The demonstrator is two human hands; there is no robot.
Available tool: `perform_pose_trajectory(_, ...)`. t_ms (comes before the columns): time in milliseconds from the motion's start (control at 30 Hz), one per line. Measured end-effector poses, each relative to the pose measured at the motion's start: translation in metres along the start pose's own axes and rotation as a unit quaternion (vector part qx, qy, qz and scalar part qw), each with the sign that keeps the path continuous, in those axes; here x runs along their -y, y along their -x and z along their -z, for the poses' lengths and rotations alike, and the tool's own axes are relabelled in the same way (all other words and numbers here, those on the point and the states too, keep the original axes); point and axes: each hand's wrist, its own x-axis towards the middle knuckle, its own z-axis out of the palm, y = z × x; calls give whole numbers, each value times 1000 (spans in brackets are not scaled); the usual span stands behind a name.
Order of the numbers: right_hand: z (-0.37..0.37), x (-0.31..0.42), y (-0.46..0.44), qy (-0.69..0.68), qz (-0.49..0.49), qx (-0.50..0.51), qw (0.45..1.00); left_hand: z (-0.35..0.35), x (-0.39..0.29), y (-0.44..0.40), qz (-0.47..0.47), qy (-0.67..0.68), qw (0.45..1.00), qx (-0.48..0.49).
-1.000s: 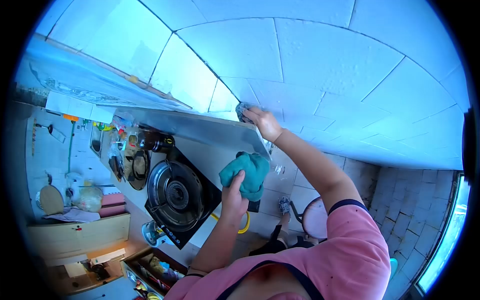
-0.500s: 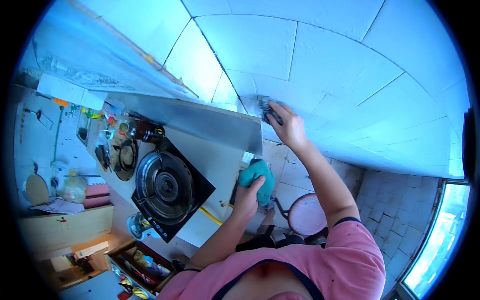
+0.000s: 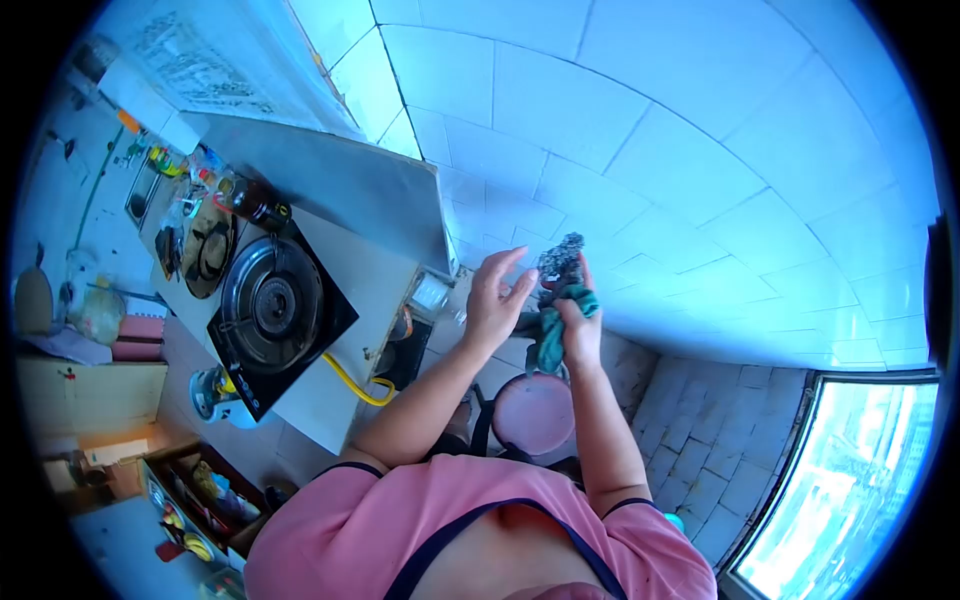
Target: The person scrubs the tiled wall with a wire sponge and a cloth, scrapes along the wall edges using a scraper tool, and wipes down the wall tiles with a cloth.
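In front of the tiled wall (image 3: 640, 170), my right hand (image 3: 582, 330) grips a green cloth (image 3: 550, 345). A dark grey steel wool scrubber (image 3: 562, 258) sits at the top of that hand, by its fingers, above the cloth. Just left of the scrubber is my left hand (image 3: 497, 300), its fingers apart and nothing in it. A small gap shows between the left fingertips and the scrubber. The lower part of the cloth hangs beneath my right palm.
To the left, a gas stove (image 3: 275, 300) rests on the counter (image 3: 330, 390), behind a grey upright panel (image 3: 350, 185). A dark bottle (image 3: 255, 203) stands past the stove. A yellow hose (image 3: 345, 378) curves off the counter edge. Below my hands is a round pink stool (image 3: 535, 412).
My right hand has come down from the wall and now has the green cloth as well as the scrubber. My left hand has let go of the cloth and risen. The view has shifted right.
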Motion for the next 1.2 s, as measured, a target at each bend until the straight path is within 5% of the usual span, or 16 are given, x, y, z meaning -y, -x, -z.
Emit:
perform_pose_trajectory(67, 14, -4, 5, 157, 56, 45, 985, -17, -15, 8, 50, 99, 991, 75)
perform_pose_trajectory(100, 11, 11, 10, 294, 134, 80, 943, -24, -22, 8, 46, 102, 991, 68)
perform_pose_trajectory(167, 9, 37, 20, 356, 117, 166, 912, -33, -32, 4, 115, 270, 956, 1)
perform_pose_trajectory(300, 28, 78, 9, 209, -36, 189, 959, -53, -24, -10, 97, 257, 959, -71)
perform_pose_trajectory(433, 40, 173, -2, 116, 123, 162, 972, -60, -5, -52, 19, 321, 912, -253)
perform_pose_trajectory(467, 25, 212, 4, 180, 203, 83, 959, -55, -2, -64, 5, 293, 916, -275)
perform_pose_trajectory(567, 20, 313, -16, 282, 533, -48, 796, -54, 15, -109, -62, 181, 910, -368)
perform_pose_trajectory(600, 11, 344, -20, 334, 631, -74, 696, -56, 10, -121, -103, 153, 892, -413)
perform_pose_trajectory(633, 2, 368, -29, 390, 754, -55, 527, -58, 5, -132, -142, 124, 869, -458)
perform_pose_trajectory(667, 5, 399, -40, 495, 808, -124, 295, -59, -6, -138, -123, 122, 867, -467)
perform_pose_trajectory(767, 17, 428, -64, 642, 746, -150, 88, -63, 12, -169, -164, 143, 831, -512)
perform_pose_trajectory(867, 34, 443, -72, 652, 750, -90, 63, -66, 66, -194, -85, 265, 776, -566)
perform_pose_trajectory(967, 62, 457, -81, 648, 744, -161, -38, -66, 131, -188, 25, 334, 791, -512)
perform_pose_trajectory(1033, 80, 469, -87, 653, 744, -140, -25, -63, 115, -187, 7, 338, 781, -524)
perform_pose_trajectory(1100, 95, 478, -91, 659, 741, -125, -1, -48, 63, -191, -166, 177, 810, -535)
perform_pose_trajectory(1200, 86, 476, -86, 666, 739, -94, -31, -31, 76, -199, -61, 226, 799, -554)
